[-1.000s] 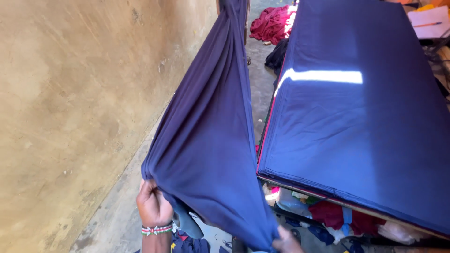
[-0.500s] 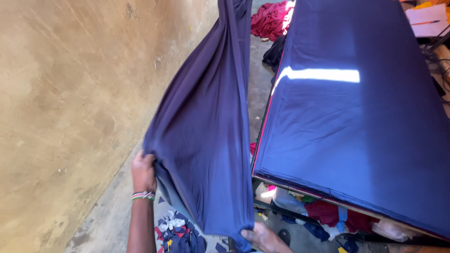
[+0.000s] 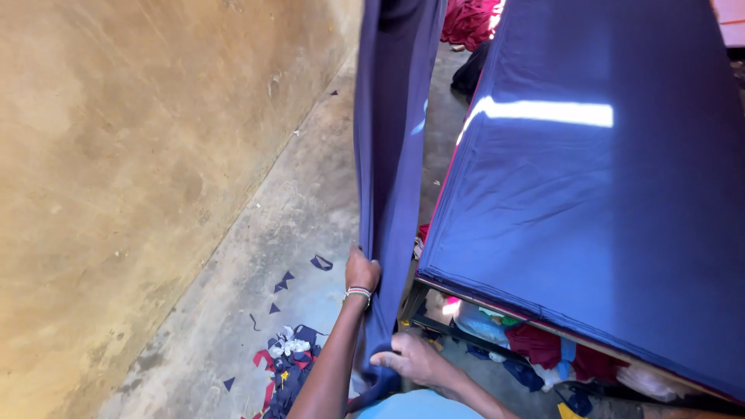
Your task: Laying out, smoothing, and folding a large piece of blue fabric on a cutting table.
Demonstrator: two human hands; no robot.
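A wide table covered with smooth navy fabric fills the right side, beside a tan wall and concrete floor. A long navy cloth hangs gathered between wall and table. The left hand clenches its edge, a beaded bracelet on the wrist; the right hand pinches the lower end. Fabric scraps lie on the floor below

**Narrow lane between wall and tabletop**

The bare concrete floor runs open along the tan plaster wall. The hanging navy cloth strip blocks the gap beside the navy-covered tabletop. Scattered cloth scraps litter the floor nearby.
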